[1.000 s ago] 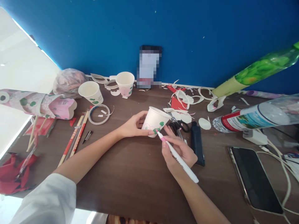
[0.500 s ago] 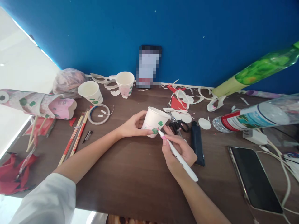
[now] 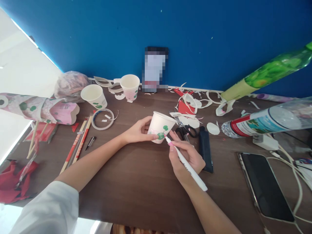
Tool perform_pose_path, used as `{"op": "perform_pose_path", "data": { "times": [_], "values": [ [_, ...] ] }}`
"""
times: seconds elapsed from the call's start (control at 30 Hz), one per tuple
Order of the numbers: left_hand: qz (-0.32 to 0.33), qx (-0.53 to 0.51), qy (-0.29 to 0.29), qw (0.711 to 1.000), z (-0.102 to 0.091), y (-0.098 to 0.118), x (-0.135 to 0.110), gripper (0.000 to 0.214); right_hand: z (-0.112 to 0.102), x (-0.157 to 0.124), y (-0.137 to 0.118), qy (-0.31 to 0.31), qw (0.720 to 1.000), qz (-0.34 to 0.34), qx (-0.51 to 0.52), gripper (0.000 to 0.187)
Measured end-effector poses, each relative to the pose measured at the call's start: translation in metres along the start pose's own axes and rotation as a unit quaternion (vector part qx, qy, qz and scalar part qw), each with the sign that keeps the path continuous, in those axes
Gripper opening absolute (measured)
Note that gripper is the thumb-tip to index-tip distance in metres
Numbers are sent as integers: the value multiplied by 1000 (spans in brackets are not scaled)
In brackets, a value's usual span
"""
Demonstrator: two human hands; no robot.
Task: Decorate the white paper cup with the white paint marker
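A white paper cup (image 3: 159, 123) printed with green leaves and pale pink tilts to the right in my left hand (image 3: 139, 130), thumb in front and fingers behind it. My right hand (image 3: 184, 156) is closed around a white marker (image 3: 191, 172) with a pink tip, held like a pen. Its tip meets or nearly meets the cup's lower right side, by a green leaf. Just behind my right hand are black-handled scissors (image 3: 186, 131), partly hidden. A dark narrow case (image 3: 206, 151) lies to their right.
Two paper cups (image 3: 94, 96) stand behind on the left, near a tape roll (image 3: 102, 119) and chopsticks (image 3: 79, 141). Paper scraps (image 3: 192, 102) lie along the blue wall, where a phone (image 3: 154, 70) leans. Right are a plastic bottle (image 3: 258, 123), another phone (image 3: 266, 185) and cables (image 3: 296, 182).
The cup has turned very slightly in my left hand. The marker tip stays at nearly the same spot on its side; otherwise the scene looks the same.
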State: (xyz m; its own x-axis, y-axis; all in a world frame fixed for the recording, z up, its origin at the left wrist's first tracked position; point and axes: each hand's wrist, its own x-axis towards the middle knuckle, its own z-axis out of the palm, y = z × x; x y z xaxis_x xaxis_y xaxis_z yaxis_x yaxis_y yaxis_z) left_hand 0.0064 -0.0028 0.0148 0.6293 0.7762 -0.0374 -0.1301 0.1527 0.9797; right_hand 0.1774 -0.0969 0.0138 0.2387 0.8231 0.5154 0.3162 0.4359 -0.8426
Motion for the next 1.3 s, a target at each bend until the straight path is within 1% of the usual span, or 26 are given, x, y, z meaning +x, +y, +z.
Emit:
{"op": "perform_pose_path", "data": {
  "times": [0.4, 0.5, 0.57, 0.6, 0.63, 0.7, 0.73, 0.77, 0.87, 0.93, 1.03, 1.1, 1.2, 1.3],
  "values": [
    [0, 1, -9, 1000, -1, 2, 0, 60, -2, -1, 0, -18, 1000, -1, 3, 22],
    [2, 4, -11, 1000, -1, 3, 0, 55, -1, 0, 0, -17, 1000, 2, 21, 16],
    [-3, -1, -7, 1000, -1, 3, 0, 54, 0, 2, 2, -1, 998, 17, 62, 8],
    [-7, -9, -3, 1000, -1, 2, 0, 56, 0, 3, 4, 12, 996, 22, 87, 12],
    [-12, -20, 2, 1000, -1, 2, 0, 59, 0, 4, 5, 25, 993, 21, 109, 22],
    [-22, -42, 11, 999, -2, 1, 1, 66, 1, 6, 7, 45, 990, 4, 134, 42],
    [-29, -50, 12, 998, -2, 1, 1, 67, 1, 6, 7, 50, 990, -7, 133, 46],
    [-35, -55, 11, 998, -2, 0, 1, 67, 1, 7, 7, 53, 991, -15, 123, 45],
    [-35, -71, 0, 997, -2, 1, 0, 64, 0, 6, 1, 41, 997, -16, 59, 23],
    [-22, -68, -6, 997, -2, 1, -1, 64, 0, 4, -4, 21, 999, -6, 25, 14],
    [-15, -46, -14, 999, -1, 1, -1, 64, 0, 3, -8, 9, 1000, 1, 21, 17],
    [-13, -37, -14, 999, -1, 1, -1, 63, 1, 4, -9, 7, 999, -13, 29, 19],
    [-14, -29, -13, 999, -1, 1, -1, 60, 1, 6, -8, 6, 999, -36, 32, 19],
    [-14, -17, -16, 1000, -1, 1, -1, 58, 1, 6, -6, 9, 999, -32, 30, 17]
  ]
}}
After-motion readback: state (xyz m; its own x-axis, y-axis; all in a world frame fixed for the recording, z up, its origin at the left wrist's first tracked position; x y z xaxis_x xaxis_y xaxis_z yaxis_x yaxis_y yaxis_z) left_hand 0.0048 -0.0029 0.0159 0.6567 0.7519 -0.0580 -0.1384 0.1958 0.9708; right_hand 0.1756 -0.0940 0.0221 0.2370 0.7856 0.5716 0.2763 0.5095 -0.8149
